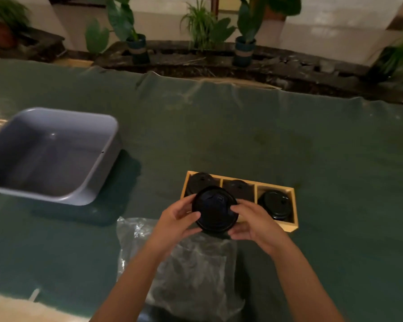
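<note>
Black cup lid (215, 209) is held in the air by both hands, above the far edge of a clear plastic bag (196, 270) that lies nearest to the person on the green cloth (242, 124). The left hand (177, 220) pinches the left rim, thumb on the near side and curled fingers behind. The right hand (254, 223) pinches the right rim in the same way, with its thumb on top. The picture is dark, so it may be 1 lid or a few nested together.

Just behind the lid stands a wooden box (293, 210) with 3 compartments, and each holds black lids already; the right stack (276, 204) shows most clearly. I judge that the step in hand is to bring this lid to the box. The next move calls for choosing a compartment, keeping the lid flat and centred over that stack, and then loosening both pinches.

Further left sits a grey plastic tub (112, 135). Potted plants (135, 43) stand beyond the table.
</note>
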`<state>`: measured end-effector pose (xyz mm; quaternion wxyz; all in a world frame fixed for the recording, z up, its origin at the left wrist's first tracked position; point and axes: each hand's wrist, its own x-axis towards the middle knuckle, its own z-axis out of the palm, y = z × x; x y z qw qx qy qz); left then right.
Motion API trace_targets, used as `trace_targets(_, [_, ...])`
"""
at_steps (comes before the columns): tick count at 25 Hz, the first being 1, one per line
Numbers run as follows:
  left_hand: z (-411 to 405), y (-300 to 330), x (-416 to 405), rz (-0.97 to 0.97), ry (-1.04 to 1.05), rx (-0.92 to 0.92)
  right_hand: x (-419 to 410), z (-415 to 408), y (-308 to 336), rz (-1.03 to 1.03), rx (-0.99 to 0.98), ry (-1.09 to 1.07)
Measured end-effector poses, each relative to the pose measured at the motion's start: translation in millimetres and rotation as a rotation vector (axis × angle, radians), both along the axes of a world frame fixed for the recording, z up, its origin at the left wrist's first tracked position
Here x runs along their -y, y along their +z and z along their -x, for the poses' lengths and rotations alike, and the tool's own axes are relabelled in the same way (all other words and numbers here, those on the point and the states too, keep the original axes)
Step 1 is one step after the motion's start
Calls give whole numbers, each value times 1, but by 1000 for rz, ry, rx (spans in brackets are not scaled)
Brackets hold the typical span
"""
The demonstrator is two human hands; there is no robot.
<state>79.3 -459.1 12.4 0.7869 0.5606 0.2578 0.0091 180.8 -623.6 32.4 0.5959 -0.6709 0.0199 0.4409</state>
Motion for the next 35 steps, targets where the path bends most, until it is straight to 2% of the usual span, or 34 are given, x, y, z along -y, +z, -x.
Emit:
trace_targets(2, [-6,2,9,-72,-103,15,22,-2,1,-89,-202,-4])
trace_targets(5, [-11,6,18,-155,-235,15,44,-4,-3,-227,-380,-77])
trace_targets(8, [-15,13,28,-305,-381,102,48,-5,-11,-205,-454,-250])
trace_targets(10, [-18,14,37,-385,-464,136,47,-4,-18,-194,-383,-340])
trace_targets(11, [-19,13,42,-332,-469,138,46,-4,-21,-209,-326,-363])
trace_targets(14, [-23,12,60,90,-244,35,52,-5,-26,-259,-136,-391])
trace_targets(15, [-27,10,64,134,-175,-49,55,-6,-28,-276,-73,-390])
trace_targets(18, [-41,5,74,70,-120,-259,67,-11,-34,-194,148,-300])
trace_targets(21, [-59,0,87,-62,-70,-287,82,-24,-41,32,297,-228])
trace_targets(23, [-75,-4,102,-114,-63,-296,93,-39,-45,88,359,-243])
trace_targets(26, [-106,-9,123,-168,-113,-340,105,-71,-48,115,364,-259])
trace_targets(31, [-146,-29,140,-246,-81,-444,113,-114,-65,139,292,-189])
trace_targets(33, [-152,-38,141,-346,-99,-482,113,-125,-73,198,321,-140])
trace_targets(35, [-155,-47,142,-533,-139,-494,113,-132,-81,282,388,-83])
